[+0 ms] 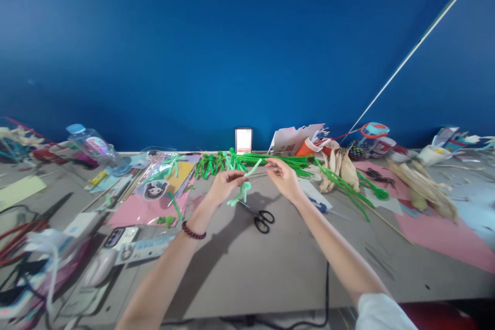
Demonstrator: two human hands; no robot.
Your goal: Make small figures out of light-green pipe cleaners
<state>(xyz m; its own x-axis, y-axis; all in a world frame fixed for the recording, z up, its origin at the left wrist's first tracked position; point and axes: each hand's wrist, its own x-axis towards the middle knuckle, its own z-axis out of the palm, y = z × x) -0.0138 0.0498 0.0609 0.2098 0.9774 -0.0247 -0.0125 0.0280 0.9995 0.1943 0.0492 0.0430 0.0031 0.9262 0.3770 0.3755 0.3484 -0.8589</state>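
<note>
Between the fingers of my left hand point(228, 185) is a pale green fuzzy stem piece point(246, 185), with a loop and curled ends hanging below and one straight end pointing up right. My right hand point(281, 176) is just to the right of that straight end, its thumb and index finger close together; whether they hold something thin is too small to tell. Black-handled scissors point(263, 220) lie on the table below both hands. Behind the hands are a row of bent green stems point(211, 165) and a bundle of straight green stems point(297, 164).
A bright phone screen point(244, 141) stands against the blue wall. On the left are a bottle point(91, 143), a pink sheet point(133, 210) and a white mouse point(101, 267). Dried husks point(340, 169), red cups point(307, 147) and pink paper point(444, 240) are on the right.
</note>
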